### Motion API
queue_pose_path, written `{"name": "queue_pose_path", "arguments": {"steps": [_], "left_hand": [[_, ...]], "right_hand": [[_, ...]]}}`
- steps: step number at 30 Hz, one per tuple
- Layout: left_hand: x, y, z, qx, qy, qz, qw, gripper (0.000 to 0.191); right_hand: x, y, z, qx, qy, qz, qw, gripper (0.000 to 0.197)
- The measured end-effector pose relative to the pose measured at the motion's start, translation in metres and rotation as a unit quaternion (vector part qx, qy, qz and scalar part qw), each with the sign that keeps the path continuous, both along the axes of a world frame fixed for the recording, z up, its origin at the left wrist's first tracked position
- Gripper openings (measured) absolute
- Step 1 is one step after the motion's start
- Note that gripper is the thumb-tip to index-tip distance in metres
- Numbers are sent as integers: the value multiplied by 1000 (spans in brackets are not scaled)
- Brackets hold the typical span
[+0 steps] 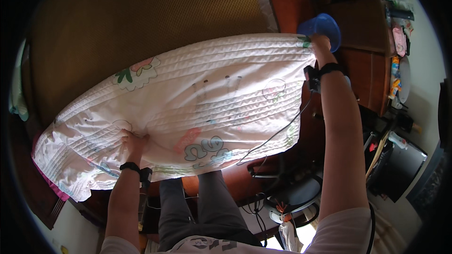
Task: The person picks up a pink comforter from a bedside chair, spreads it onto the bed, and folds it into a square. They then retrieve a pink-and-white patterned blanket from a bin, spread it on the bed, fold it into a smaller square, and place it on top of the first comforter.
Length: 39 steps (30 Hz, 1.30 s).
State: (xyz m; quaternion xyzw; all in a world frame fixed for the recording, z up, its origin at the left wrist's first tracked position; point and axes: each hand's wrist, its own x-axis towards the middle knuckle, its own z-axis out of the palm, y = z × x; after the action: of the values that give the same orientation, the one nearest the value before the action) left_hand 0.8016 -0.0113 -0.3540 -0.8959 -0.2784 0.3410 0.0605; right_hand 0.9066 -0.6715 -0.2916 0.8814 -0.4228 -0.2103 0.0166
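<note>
A white quilted cover (pixel 219 95) with printed strawberries, leaves and lettering is stretched out in front of me, held up in a wide sheet. My left hand (pixel 135 143) grips a bunched fold in its left half, and creases run out from the fingers. At the far right corner my right hand (pixel 321 45) is closed on the cover's edge. A magenta edge (pixel 51 180) shows along the cover's left end. Both wrists wear black straps with small devices, and a thin cable hangs from the right one.
Beyond the cover lies a bed with a woven mat (pixel 159 10). A blue plastic bin (pixel 326 28) is right behind my right hand. To the right are a wooden cabinet (pixel 367 74) and a dark monitor (pixel 399 165). A black chair (pixel 296 194) and loose cables are near my legs.
</note>
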Motion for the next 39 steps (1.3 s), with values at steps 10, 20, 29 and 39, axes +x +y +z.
{"name": "queue_pose_path", "arguments": {"steps": [10,20,29,39], "left_hand": [[0,-3,5,-34,23,10,999,114],[1,-21,14,-28,17,4,999,111],[-12,-7,10,-42,4,-30,999,106],[-129,89,22,-37,-124,-182,975,90]], "right_hand": [[-106,-40,-36,315,-273,-412,810,55],[-364,72,-70,461,-174,-371,787,78],[-389,91,-67,296,-263,-392,831,49],[-380,92,2,98,-205,-192,955,59]]}}
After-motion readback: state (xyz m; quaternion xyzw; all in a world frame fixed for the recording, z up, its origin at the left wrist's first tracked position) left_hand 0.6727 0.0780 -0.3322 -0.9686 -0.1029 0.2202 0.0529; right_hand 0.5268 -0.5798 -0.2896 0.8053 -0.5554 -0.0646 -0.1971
